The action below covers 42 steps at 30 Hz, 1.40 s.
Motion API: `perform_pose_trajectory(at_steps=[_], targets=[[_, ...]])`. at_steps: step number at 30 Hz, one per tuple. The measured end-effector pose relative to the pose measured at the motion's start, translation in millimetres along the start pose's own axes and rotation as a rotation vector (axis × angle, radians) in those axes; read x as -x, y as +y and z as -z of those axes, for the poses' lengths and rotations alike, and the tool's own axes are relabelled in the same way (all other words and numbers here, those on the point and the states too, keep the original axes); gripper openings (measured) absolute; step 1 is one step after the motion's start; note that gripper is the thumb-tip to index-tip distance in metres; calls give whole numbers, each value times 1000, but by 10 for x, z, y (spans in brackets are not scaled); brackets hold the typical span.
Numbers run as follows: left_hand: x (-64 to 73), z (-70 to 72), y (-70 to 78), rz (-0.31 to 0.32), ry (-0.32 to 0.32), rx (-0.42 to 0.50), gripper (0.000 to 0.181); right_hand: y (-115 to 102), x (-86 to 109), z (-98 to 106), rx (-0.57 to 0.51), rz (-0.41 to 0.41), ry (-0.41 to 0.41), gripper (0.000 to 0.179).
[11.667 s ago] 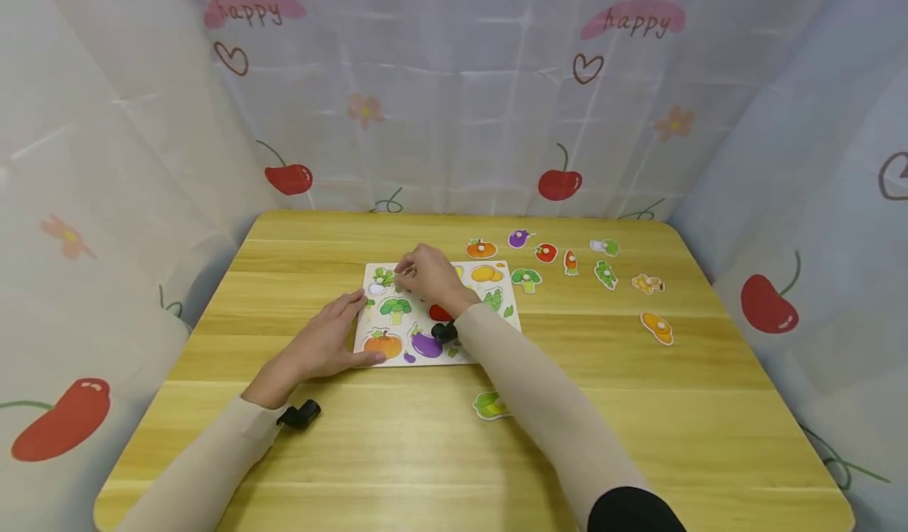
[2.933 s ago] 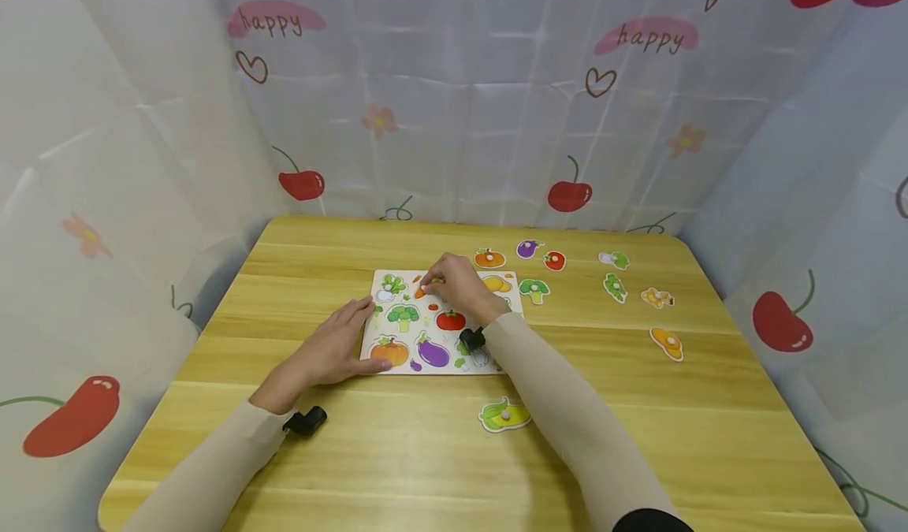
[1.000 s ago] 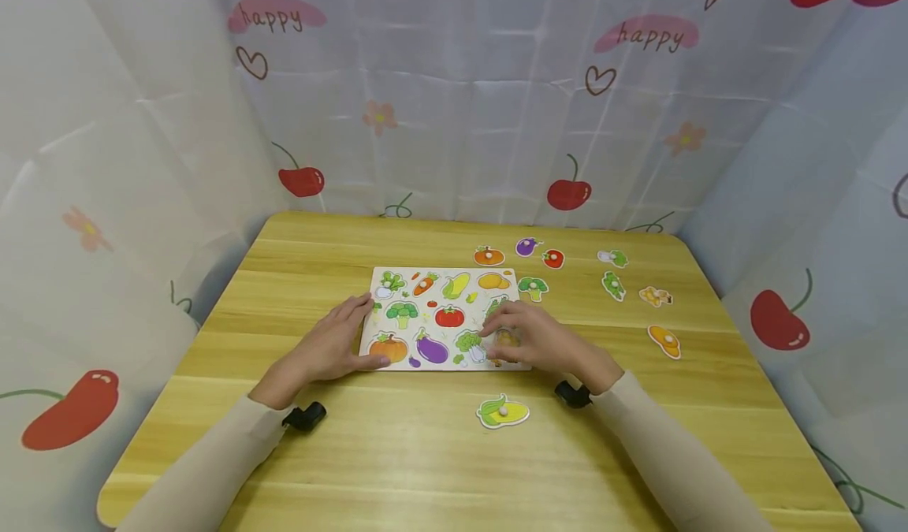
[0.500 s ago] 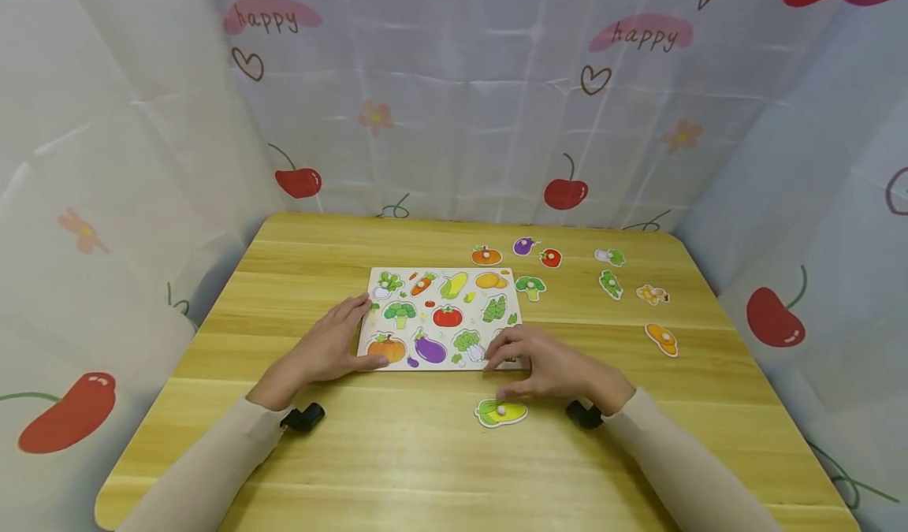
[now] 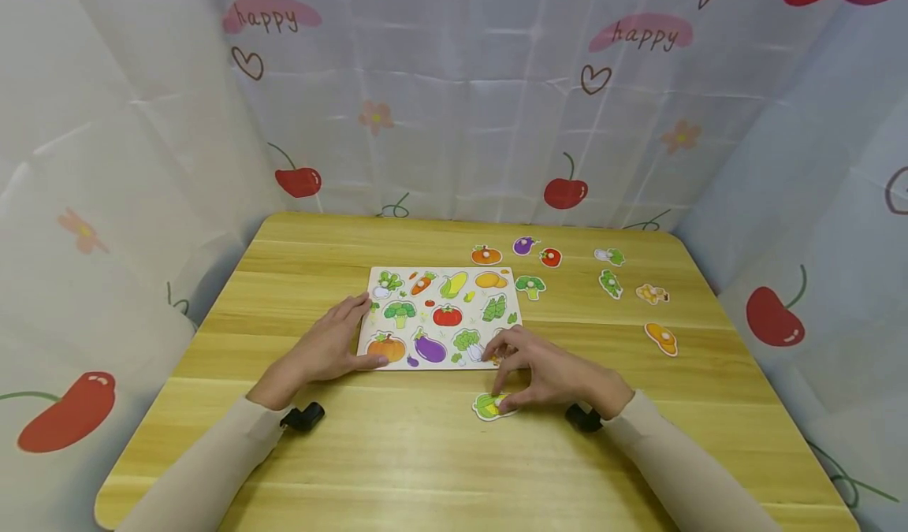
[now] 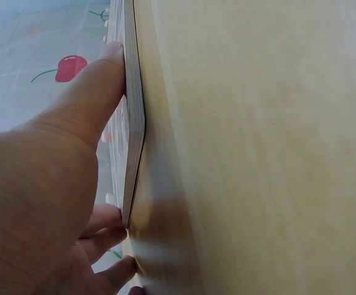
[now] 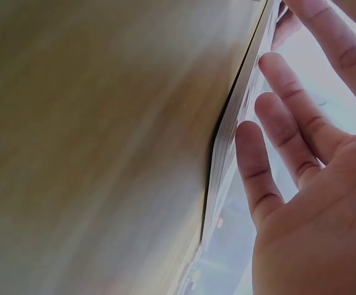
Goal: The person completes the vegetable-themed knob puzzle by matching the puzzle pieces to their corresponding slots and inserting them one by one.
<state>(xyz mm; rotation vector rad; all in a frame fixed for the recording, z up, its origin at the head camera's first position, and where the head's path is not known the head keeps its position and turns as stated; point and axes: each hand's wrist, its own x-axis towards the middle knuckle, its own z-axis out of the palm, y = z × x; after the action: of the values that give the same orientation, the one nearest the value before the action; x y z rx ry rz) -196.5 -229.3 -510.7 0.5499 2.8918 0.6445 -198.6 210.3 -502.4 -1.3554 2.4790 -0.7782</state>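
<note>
A white vegetable puzzle board (image 5: 440, 365) lies on the wooden table. My left hand (image 5: 326, 347) rests at its left side, thumb on the front left corner and the other fingers along the edge; the left wrist view shows the thumb (image 6: 83, 92) over the board's rim. In front of the board, my right hand (image 5: 542, 368) pinches the knobbed corn puzzle piece (image 5: 485, 408) between thumb and index finger. Its other fingers (image 7: 251, 153) hover over the board's front right corner, part of which they hide. A radish piece (image 5: 386, 286) and a carrot piece (image 5: 422, 284) sit in the board.
Behind the board lie pumpkin (image 5: 486, 255), eggplant (image 5: 524, 246) and tomato (image 5: 550, 257) pieces. A broccoli piece (image 5: 530, 287) is right of it. Farther right are several more, including an orange oval piece (image 5: 661, 339). A printed curtain (image 5: 461, 146) surrounds the table (image 5: 397, 469).
The carrot piece went from the table into the board. My right hand then came down to the corn piece, which has shifted slightly left and away from me. The left hand stayed put.
</note>
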Motion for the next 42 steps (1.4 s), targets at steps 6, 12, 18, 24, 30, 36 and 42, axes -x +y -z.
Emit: perform_pose_trajectory(at_steps=[6, 12, 18, 24, 30, 36, 42], targets=[[0, 0, -1, 2, -4, 4, 122, 3, -8, -19, -26, 11, -4, 12], [3, 6, 4, 3, -3, 6, 121, -6, -6, -24, -11, 26, 2, 9], [12, 21, 29, 5, -10, 9, 120, -64, 7, 24, -29, 7, -25, 9], [9, 24, 29, 15, -13, 6, 121, -93, -1, 84, -101, 35, -30, 10], [0, 16, 12, 16, -10, 5, 121, -98, -23, 124, -108, 62, 1, 9], [-1, 1, -6, 4, -5, 5, 121, -75, -39, 141, -119, 45, 77, 15], [8, -2, -6, 1, -3, 9, 121, -44, -68, 149, -96, 44, 146, 17]])
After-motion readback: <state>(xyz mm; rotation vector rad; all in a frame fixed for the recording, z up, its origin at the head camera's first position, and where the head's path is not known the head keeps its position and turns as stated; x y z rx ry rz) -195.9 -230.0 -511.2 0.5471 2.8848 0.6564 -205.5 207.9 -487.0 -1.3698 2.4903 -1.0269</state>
